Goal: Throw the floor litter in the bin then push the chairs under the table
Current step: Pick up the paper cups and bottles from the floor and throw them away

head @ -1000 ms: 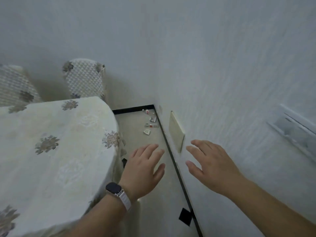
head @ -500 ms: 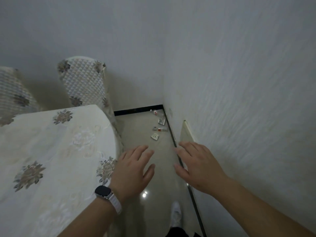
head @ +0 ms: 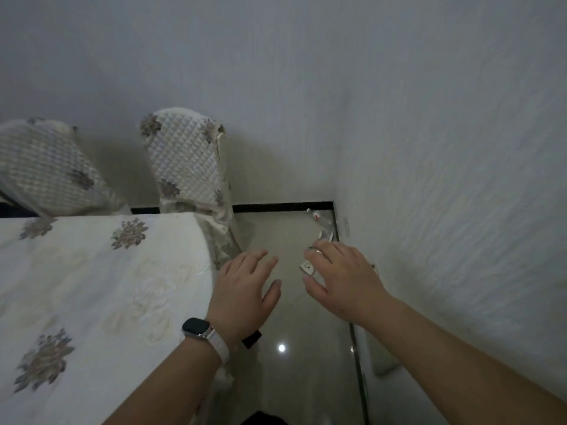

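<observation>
Several small pieces of litter lie on the tiled floor by the right wall: a clear bottle (head: pixel 319 216) in the corner, a silvery wrapper (head: pixel 325 235) and a small white packet (head: pixel 307 267). My right hand (head: pixel 343 279) hovers over them with fingers apart, hiding part of the litter. My left hand (head: pixel 244 288), with a watch on its wrist, is spread open beside the table's edge. Two chairs with quilted covers stand behind the table, one near the corner (head: pixel 187 162) and one at the far left (head: pixel 46 170). No bin is in view.
A table under a cream floral cloth (head: pixel 92 286) fills the left. A narrow strip of glossy floor (head: pixel 291 348) runs between it and the white wall (head: pixel 445 210). A black skirting (head: pixel 282 207) lines the far wall.
The view has moved forward along the wall toward the corner. Both hands have reached ahead, and my right hand now covers part of the litter. The chairs look nearer.
</observation>
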{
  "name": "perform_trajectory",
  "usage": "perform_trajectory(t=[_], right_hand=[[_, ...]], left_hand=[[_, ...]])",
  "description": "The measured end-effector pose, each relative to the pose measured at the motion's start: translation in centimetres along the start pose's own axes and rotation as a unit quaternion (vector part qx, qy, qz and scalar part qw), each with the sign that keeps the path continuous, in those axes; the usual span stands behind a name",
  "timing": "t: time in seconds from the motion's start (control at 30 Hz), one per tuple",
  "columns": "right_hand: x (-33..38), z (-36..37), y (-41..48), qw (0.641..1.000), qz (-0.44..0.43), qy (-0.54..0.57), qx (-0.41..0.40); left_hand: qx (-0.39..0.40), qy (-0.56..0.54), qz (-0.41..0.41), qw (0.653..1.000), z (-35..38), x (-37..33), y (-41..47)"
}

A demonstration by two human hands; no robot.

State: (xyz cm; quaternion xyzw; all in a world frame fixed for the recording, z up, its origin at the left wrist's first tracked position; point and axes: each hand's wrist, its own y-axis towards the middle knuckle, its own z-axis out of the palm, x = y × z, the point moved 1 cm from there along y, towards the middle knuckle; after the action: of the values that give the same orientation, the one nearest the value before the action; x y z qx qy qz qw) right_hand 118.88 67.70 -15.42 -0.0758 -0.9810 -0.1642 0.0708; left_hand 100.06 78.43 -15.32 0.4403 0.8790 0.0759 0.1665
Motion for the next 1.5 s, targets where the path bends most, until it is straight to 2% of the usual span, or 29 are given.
perform_trajectory(t=[0.4, 0.67, 0.87, 1.1, 1.3, 1.5], right_hand=[[-8.3, 5.7, 12.8, 0.999, 0.005, -0.015, 0.032], [-14.1, 9.9, 23.6, 0.992, 0.041, -0.049, 0.106], [-17.0, 11.1, 32.5, 0.993, 0.046, -0.055, 0.093], [-21.6, 15.3, 36.8, 0.993, 0.061, -0.018, 0.101], [-27.1, 23.5, 37.0, 0.978, 0.085, 0.069, 0.178], [-32.4, 29.0, 40.1, 0.968, 0.07, 0.057, 0.233]], left_hand=[[-0.007, -0.001, 0.011, 1.0, 6.7, 7.3, 15.0], [0.043, -0.059, 0.026, 0.997, 12.9, 14.9, 28.5], [0.043, -0.063, 0.016, 0.997, 14.5, 20.8, 36.3], [0.076, -0.073, -0.008, 0.994, 18.3, 21.6, 41.3], [0.138, -0.073, -0.074, 0.985, 22.6, 21.4, 42.9], [0.19, -0.057, -0.118, 0.973, 27.2, 21.8, 45.2]])
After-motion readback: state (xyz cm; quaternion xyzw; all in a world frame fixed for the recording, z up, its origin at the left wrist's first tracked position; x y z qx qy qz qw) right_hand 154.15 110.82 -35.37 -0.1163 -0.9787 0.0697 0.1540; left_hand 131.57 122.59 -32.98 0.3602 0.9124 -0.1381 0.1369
